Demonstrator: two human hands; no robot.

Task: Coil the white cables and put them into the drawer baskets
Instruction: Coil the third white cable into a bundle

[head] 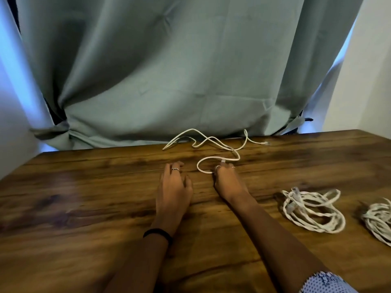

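Observation:
A loose white cable [213, 142] sprawls in loops near the far edge of the wooden table [84, 208]. My right hand [227, 182] is pinching one end of that cable, near its connector, close to the table top. My left hand [174, 187] rests flat on the wood just to the left, fingers apart, holding nothing. A coiled white cable [313, 210] lies to the right of my right forearm. Part of a second coiled bundle [378, 218] shows at the right edge of the view.
A grey-green curtain [169, 70] hangs right behind the table's far edge, and the loose cable touches it. A white wall [370, 81] stands at the right. No drawer or basket is in view.

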